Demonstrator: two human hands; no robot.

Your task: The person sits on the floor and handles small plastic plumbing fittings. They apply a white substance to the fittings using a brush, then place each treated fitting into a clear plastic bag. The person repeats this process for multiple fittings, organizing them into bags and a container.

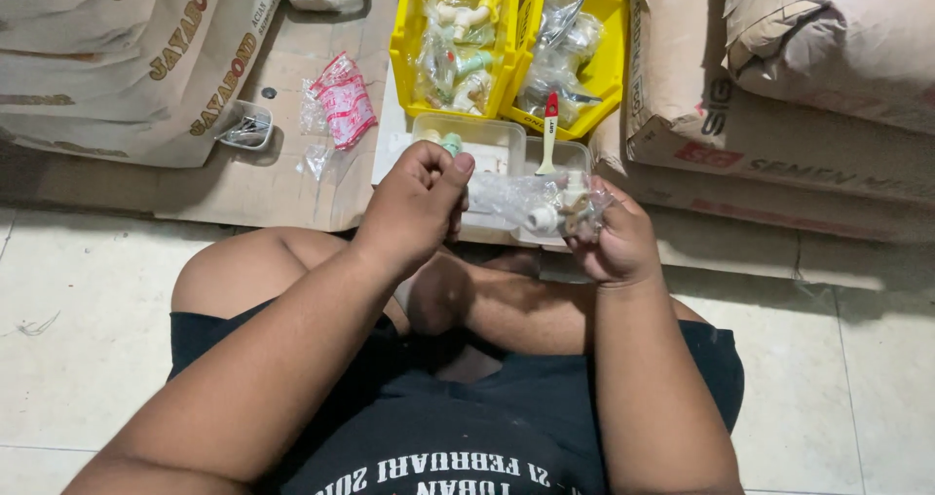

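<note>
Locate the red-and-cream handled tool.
Head view, upper centre: the red-and-cream handled tool leans from a clear plastic tub against the right yellow plastic bin, above the right hand.

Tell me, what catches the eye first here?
Two bright yellow bins at the top, stuffed with bagged plastic taps. Below them, the right hand holds a clear bag with fittings, while the left hand pinches its edge. Big paper sacks are stacked on both sides.
</note>
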